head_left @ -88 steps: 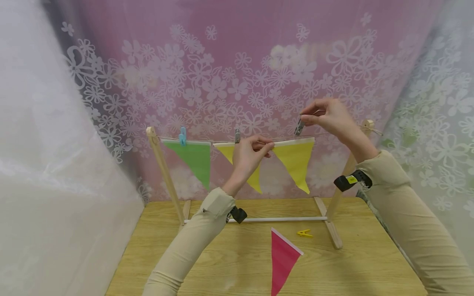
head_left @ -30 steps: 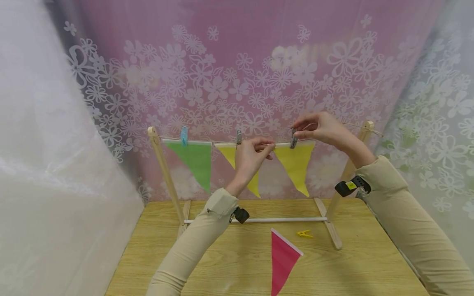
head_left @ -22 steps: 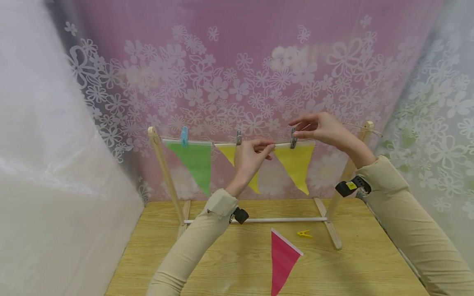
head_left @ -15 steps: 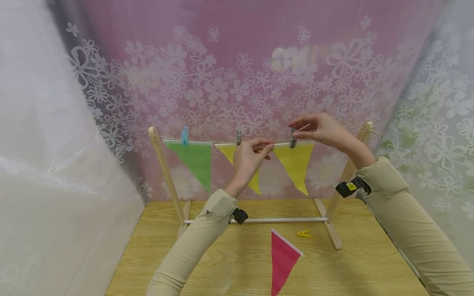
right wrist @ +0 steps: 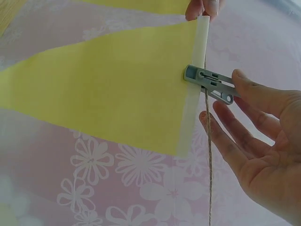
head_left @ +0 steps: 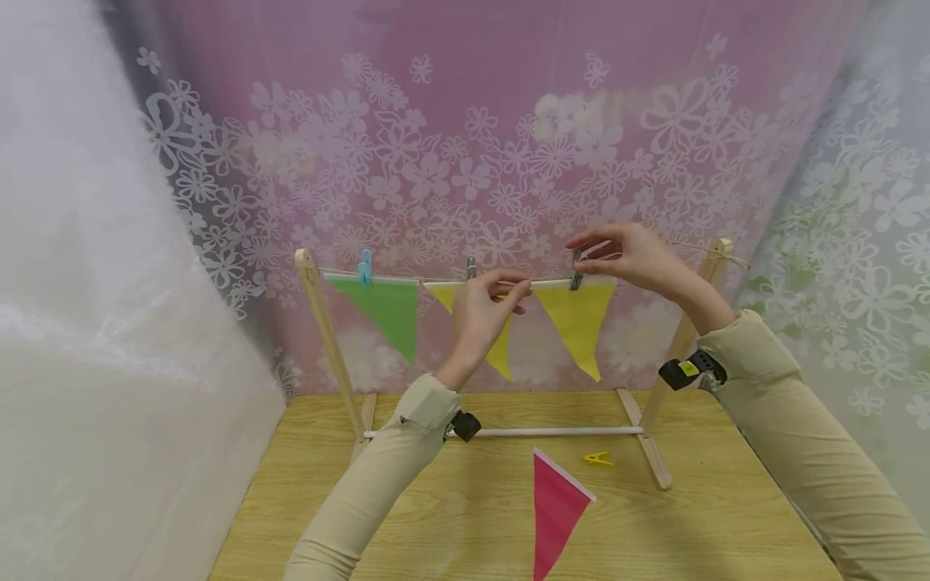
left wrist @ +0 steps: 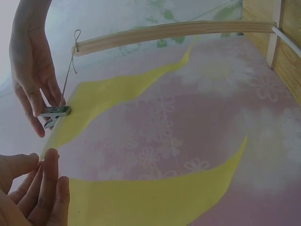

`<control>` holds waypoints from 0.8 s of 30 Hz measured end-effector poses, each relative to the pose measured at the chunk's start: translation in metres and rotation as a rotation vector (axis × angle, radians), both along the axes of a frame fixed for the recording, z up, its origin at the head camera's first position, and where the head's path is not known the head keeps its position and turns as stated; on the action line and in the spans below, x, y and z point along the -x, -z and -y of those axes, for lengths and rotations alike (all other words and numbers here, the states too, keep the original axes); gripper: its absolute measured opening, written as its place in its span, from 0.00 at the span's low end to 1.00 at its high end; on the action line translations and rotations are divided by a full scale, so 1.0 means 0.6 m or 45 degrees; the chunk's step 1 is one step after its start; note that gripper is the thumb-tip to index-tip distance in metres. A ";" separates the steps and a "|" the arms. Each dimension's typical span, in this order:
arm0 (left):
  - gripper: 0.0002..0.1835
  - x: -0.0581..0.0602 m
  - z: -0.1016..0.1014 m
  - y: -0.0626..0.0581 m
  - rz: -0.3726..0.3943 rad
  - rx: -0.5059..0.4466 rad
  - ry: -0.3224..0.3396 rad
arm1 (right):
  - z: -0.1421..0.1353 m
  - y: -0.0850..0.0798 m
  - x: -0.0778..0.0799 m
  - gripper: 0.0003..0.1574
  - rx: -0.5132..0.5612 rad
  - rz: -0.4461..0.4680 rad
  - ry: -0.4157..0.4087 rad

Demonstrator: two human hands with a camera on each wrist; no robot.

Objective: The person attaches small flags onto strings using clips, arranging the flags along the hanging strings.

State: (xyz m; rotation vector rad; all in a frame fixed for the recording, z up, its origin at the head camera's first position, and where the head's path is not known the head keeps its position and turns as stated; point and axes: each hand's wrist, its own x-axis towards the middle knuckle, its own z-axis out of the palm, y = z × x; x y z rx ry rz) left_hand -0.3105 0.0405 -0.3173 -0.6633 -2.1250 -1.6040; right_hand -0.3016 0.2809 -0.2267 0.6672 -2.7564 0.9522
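My left hand (head_left: pixel 485 311) pinches the upper left corner of a yellow triangular pennant (head_left: pixel 577 323) by its white top hem. On that hem, over the string (right wrist: pixel 209 165), sits a grey clothespin (right wrist: pixel 209 82). My right hand (head_left: pixel 630 252) is at the clothespin; its thumb touches the handle end, while the other fingers are spread loosely around it. Behind my left hand hangs another yellow pennant (head_left: pixel 500 355) under a grey clothespin (head_left: pixel 471 266). A green pennant (head_left: pixel 392 315) hangs at the left from a blue clothespin (head_left: pixel 366 266).
The string runs between two wooden posts (head_left: pixel 327 339) joined low down by a white rod (head_left: pixel 552 432). On the wooden table (head_left: pixel 305 500) lie a red pennant (head_left: pixel 555 512) and a yellow clothespin (head_left: pixel 598 458). A pink flowered sheet (head_left: pixel 472 97) hangs behind.
My right hand has lowered the grey clothespin onto the yellow pennant's hem, then loosened its fingers. Just now my left hand shifts slightly left, the pennant's corner moving with it.
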 end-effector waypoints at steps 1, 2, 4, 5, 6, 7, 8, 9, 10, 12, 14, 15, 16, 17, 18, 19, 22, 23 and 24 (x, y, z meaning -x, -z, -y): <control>0.10 0.000 0.001 0.001 -0.001 -0.010 0.007 | 0.000 0.000 0.000 0.24 -0.001 -0.003 0.000; 0.10 0.000 0.002 0.001 0.001 -0.029 0.016 | 0.001 0.000 -0.001 0.24 -0.002 -0.005 0.000; 0.10 -0.001 0.004 0.002 0.007 -0.054 0.026 | 0.001 0.000 -0.001 0.24 -0.004 -0.010 -0.001; 0.11 -0.001 0.005 0.002 0.008 -0.066 0.032 | 0.002 0.000 -0.002 0.24 -0.004 -0.012 -0.002; 0.11 -0.002 0.006 0.002 0.009 -0.078 0.040 | 0.003 0.000 -0.002 0.24 -0.005 -0.014 -0.004; 0.12 -0.002 0.007 0.003 0.012 -0.090 0.048 | 0.003 0.000 -0.003 0.24 -0.007 -0.016 -0.004; 0.12 -0.003 0.008 0.003 0.014 -0.100 0.057 | 0.003 0.000 -0.004 0.24 -0.007 -0.017 -0.005; 0.12 -0.003 0.009 0.003 0.012 -0.099 0.061 | 0.003 0.000 -0.004 0.24 -0.006 -0.017 -0.008; 0.12 -0.004 0.010 0.004 0.007 -0.099 0.062 | 0.004 0.000 -0.005 0.24 -0.004 -0.019 -0.010; 0.12 -0.004 0.011 0.005 -0.002 -0.096 0.068 | 0.004 0.000 -0.006 0.24 0.000 -0.020 -0.016; 0.12 -0.006 0.012 0.006 -0.013 -0.079 0.059 | 0.003 0.001 -0.006 0.23 0.006 -0.021 -0.020; 0.12 -0.006 0.012 0.007 -0.020 -0.068 0.052 | 0.003 0.001 -0.007 0.23 0.009 -0.020 -0.022; 0.12 -0.007 0.013 0.008 -0.028 -0.058 0.047 | 0.003 0.002 -0.007 0.23 0.012 -0.020 -0.023; 0.11 -0.008 0.013 0.009 -0.035 -0.048 0.043 | 0.003 0.002 -0.008 0.24 0.015 -0.018 -0.023; 0.11 -0.009 0.013 0.010 -0.040 -0.041 0.040 | 0.002 0.003 -0.009 0.24 0.016 -0.017 -0.021; 0.11 -0.010 0.013 0.011 -0.046 -0.032 0.037 | 0.002 0.004 -0.009 0.24 0.016 -0.015 -0.018; 0.11 -0.013 0.013 0.014 -0.050 -0.028 0.043 | 0.001 0.006 -0.012 0.25 0.017 -0.014 -0.007; 0.10 -0.014 0.013 0.015 -0.050 -0.030 0.045 | 0.001 0.006 -0.013 0.25 0.015 -0.015 -0.003; 0.10 -0.015 0.012 0.016 -0.046 -0.034 0.048 | 0.000 0.007 -0.015 0.25 0.015 -0.017 0.001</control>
